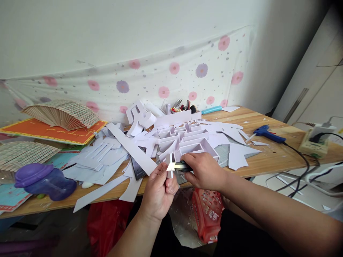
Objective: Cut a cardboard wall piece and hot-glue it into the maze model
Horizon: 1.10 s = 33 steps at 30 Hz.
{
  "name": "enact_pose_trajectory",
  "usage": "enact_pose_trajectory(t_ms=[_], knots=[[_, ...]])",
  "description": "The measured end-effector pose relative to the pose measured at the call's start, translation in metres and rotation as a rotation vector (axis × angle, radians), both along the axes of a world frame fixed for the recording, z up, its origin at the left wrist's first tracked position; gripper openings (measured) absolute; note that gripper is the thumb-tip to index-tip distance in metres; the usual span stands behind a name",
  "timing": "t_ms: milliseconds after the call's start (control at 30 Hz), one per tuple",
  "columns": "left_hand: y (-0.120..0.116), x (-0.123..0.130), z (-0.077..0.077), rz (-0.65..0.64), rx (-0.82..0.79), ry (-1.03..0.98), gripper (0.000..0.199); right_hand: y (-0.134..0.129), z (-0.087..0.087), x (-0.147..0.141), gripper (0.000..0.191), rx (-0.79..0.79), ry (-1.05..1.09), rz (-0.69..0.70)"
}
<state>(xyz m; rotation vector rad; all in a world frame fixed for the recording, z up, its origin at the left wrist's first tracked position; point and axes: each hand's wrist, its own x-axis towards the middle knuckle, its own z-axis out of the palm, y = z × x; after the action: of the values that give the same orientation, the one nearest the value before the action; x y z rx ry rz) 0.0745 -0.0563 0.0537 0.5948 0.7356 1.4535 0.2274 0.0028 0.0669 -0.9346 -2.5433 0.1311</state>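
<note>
Left hand: closed in a pinch, the left hand (158,192) holds a small white piece (172,174) upright near the table's front edge.
White piece: looks like foam board or stiff card; probably very light, stiff but easily dented; best taken by its flat faces, fingertips clear of the edge.
Right hand: wrapped round the dark handle, the right hand (205,169) holds a cutter knife (181,166), its blade at the white piece.
Cutter knife: likely rigid and light, with a sharp, brittle blade; the handle is the place to grip.
Partitioned model: just beyond the hands, the white model (190,149) sits on the table (252,121); probably light, its thin walls fragile; better lifted low, at the outer walls.
Farther right: a blue glue gun (269,134) lies on the table.
</note>
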Motion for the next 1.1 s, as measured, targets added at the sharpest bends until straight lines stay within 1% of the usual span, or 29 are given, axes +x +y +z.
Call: enact_pose_trajectory(t_ms=[167,233,333,433,533,700,933,1000,1100], knots=[[0.0005,-0.0031,0.0012,0.022,-0.009,-0.016,0.040,-0.0020,-0.0030,-0.0029,0.017,0.000,0.006,0.036],[-0.0001,-0.0023,0.0012,0.010,0.010,0.001,0.038,-0.0009,-0.0032,-0.0041,0.019,-0.017,0.026,-0.009],[-0.0011,0.0002,0.0008,-0.023,0.033,0.040,0.037,0.0015,-0.0016,-0.0052,0.021,-0.024,0.044,-0.117],[-0.0012,0.0014,0.0005,-0.039,0.040,0.057,0.038,0.0019,0.0006,-0.0055,0.019,-0.019,0.028,-0.165],[-0.0010,0.0007,0.0009,-0.033,0.043,0.052,0.037,0.0000,0.0014,-0.0059,0.016,-0.013,0.008,-0.145],[-0.0003,-0.0012,0.0022,-0.003,0.020,0.031,0.035,-0.0048,-0.0020,-0.0060,0.012,0.022,0.010,-0.056],[-0.0006,-0.0010,0.0009,0.021,-0.009,0.001,0.036,-0.0041,-0.0056,-0.0043,0.013,0.057,-0.002,-0.018],[-0.0017,0.0001,0.0007,0.005,0.005,0.019,0.036,-0.0020,-0.0046,-0.0047,0.014,0.029,0.009,-0.053],[-0.0027,0.0012,0.0004,-0.033,0.026,0.049,0.038,0.0013,-0.0023,-0.0060,0.016,-0.002,0.025,-0.149]])
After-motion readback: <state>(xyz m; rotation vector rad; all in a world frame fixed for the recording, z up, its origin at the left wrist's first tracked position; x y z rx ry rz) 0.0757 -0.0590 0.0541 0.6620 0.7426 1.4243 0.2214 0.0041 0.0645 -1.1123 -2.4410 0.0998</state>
